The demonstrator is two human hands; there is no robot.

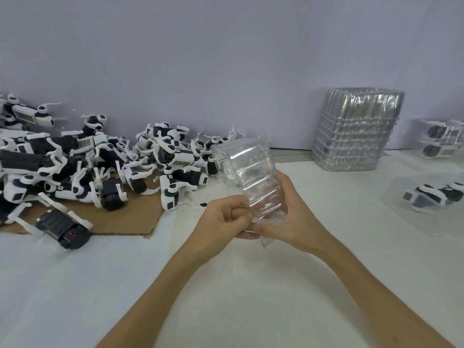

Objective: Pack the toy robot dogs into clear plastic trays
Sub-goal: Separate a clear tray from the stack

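Both hands hold one clear plastic tray upright above the table's middle. My left hand pinches its lower edge with curled fingers. My right hand grips the bottom from the right, fingers wrapped behind it. The tray has nothing in it. A big heap of black-and-white toy robot dogs lies at the left, partly on brown cardboard. One dog lies apart at the heap's front.
A tall stack of clear trays stands at the back right. Packed trays with dogs are piled at the far right, and another dog in a tray lies nearer. A grey wall runs behind the white table.
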